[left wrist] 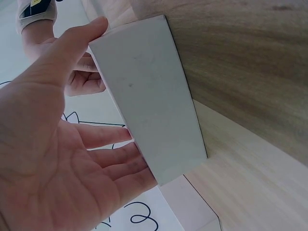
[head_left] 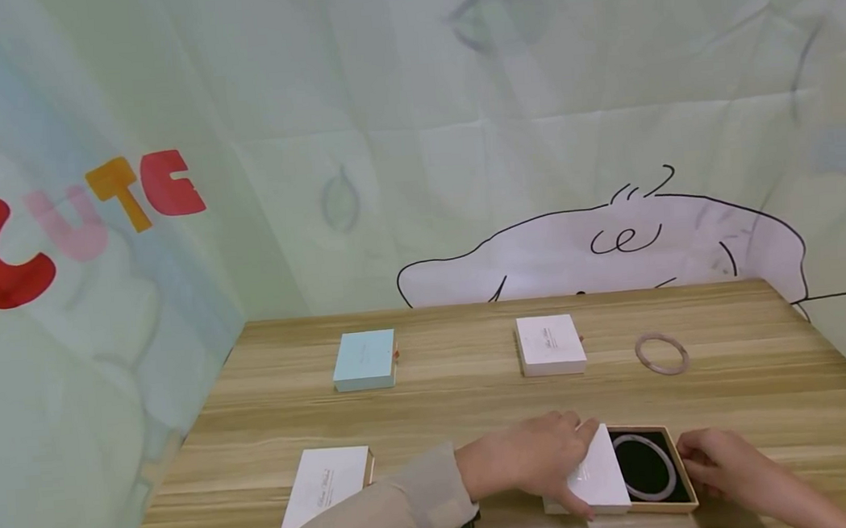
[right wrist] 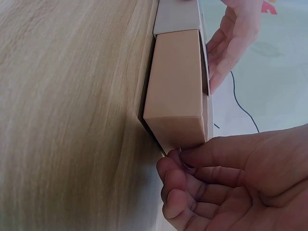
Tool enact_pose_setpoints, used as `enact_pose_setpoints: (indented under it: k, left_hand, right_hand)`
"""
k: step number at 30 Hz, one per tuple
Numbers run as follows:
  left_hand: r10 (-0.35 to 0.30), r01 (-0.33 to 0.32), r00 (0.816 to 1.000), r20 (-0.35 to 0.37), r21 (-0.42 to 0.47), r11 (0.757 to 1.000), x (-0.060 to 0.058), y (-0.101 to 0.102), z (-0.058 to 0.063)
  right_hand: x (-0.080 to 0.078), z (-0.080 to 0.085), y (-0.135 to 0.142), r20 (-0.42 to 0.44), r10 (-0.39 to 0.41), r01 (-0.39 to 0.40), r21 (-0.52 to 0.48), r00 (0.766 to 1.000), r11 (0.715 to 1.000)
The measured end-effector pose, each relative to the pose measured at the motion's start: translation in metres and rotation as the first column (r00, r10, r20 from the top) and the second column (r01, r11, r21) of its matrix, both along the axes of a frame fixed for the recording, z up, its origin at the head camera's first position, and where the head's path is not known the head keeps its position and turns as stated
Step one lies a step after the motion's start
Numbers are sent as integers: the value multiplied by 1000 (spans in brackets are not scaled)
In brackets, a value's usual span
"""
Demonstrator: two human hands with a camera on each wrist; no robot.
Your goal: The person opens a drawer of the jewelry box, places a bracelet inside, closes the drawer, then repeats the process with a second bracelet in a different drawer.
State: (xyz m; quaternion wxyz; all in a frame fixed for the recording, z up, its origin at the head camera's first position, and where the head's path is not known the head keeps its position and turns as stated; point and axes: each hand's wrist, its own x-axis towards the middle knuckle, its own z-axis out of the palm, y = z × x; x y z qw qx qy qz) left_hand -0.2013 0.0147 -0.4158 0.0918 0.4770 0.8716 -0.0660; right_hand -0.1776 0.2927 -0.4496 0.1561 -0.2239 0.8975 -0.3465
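Note:
A white slide-out box has its sleeve (head_left: 602, 479) at the left and its tan drawer (head_left: 687, 482) drawn part way out to the right. Inside the drawer, a pale bangle (head_left: 671, 468) lies on dark padding, its left edge close to the sleeve. My left hand (head_left: 537, 459) holds the sleeve, the thumb at the near side and the fingers across to the far side; the left wrist view shows the sleeve's white side (left wrist: 147, 96) between them. My right hand (head_left: 734, 471) pinches at the drawer's outer end (right wrist: 175, 132), thumb against fingers; what lies between the fingertips is mostly hidden.
At the back of the wooden table (head_left: 461, 407) stand a light blue box (head_left: 365, 358) and a white box (head_left: 550, 343). Another pale bangle (head_left: 640, 355) lies right of them. A white box (head_left: 326, 486) at front left is partly covered by my left forearm.

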Motion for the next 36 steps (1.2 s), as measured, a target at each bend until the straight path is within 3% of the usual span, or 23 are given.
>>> enact_pose_setpoints:
  k: [23,36]
  left_hand:
    - [-9,9,1000,-17,2,1000,0,1,-2]
    - [-15,15,1000,-15,3,1000,-1,0,-2]
  right_hand:
    - [3,-4,-3,-82,46,-51,-53,996,997]
    - [2,-3,-5,-46,36,-38,-46,998,998]
